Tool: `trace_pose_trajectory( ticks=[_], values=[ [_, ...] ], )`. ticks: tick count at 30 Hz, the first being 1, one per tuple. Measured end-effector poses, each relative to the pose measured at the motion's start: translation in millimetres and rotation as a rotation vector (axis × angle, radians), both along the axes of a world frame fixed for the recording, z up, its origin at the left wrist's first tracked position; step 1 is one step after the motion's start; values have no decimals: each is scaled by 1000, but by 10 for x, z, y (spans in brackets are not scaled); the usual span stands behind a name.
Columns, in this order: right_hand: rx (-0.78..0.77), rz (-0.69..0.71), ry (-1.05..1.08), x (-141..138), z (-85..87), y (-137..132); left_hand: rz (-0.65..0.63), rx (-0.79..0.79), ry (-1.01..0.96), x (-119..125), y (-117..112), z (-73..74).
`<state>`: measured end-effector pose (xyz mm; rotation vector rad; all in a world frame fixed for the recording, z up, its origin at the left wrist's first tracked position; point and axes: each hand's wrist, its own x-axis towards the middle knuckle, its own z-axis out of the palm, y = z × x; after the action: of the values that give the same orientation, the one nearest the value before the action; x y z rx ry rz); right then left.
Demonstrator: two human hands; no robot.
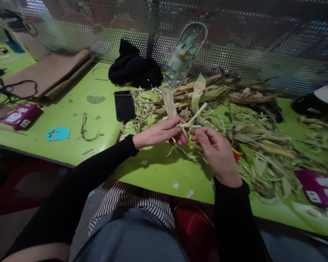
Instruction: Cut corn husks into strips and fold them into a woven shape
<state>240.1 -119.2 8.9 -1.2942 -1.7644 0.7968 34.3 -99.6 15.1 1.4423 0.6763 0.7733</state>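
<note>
Above the green table, my left hand is closed on a piece made of pale corn husk strips, which cross one another between my hands. One narrow strip sticks up and to the right from the crossing. My right hand pinches the right end of a strip between thumb and fingers. Loose dried corn husks lie just behind my hands, and more husk leaves spread out to the right. Something small and red, partly hidden, shows beside my right hand.
A black phone lies left of the husks. Behind stand a green bottle and a black cloth. Brown paper, a purple box, a blue paper piece and a protractor are on the left. A perforated metal screen closes the back.
</note>
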Motion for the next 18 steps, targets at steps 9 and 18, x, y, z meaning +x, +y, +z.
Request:
trace_pose_trajectory(
  ticks=[9,18],
  values=[
    [-7,-73,174,-68,-1,-35,-125,2,10,31,-29,-43],
    [41,-49,161,-84,22,-69,-105,-3,49,52,-57,-16]
  ],
)
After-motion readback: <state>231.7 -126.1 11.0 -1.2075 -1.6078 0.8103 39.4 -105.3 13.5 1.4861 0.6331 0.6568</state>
